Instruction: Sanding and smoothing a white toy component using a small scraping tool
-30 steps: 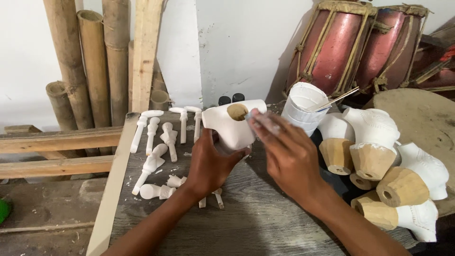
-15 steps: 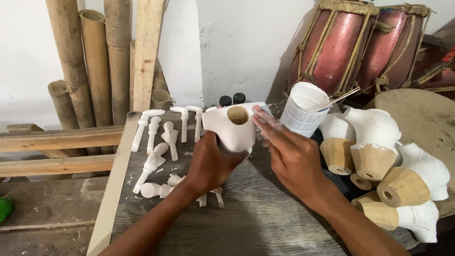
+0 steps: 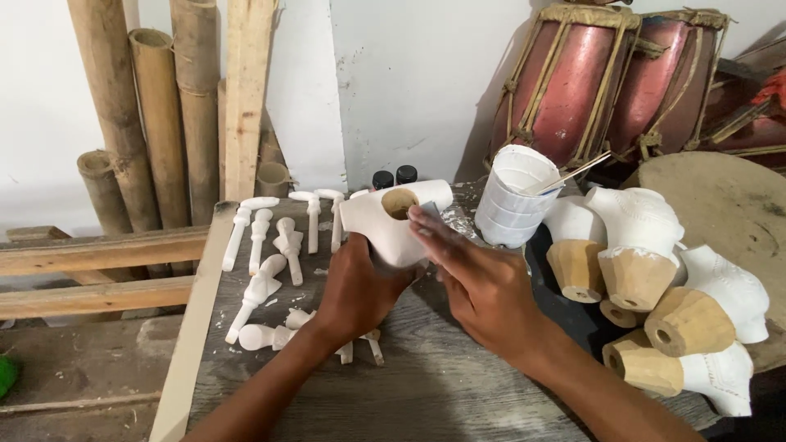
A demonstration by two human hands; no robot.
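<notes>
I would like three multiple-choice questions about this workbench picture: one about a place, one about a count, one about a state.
1. Where does the white ribbed plastic cup stand?
A. right of the held piece
B. left of the bamboo poles
C. on the floor

2. How many red drums lean at the wall?
A. one
B. two
C. four

3. How is the white-painted hollow wooden piece kept?
A. lying loose
B. hanging
C. in the grip of the left hand

Answers: 1 A, the cup is right of it. 2 B, two drums side by side. 3 C, left fingers wrap it while the right hand touches it.
</notes>
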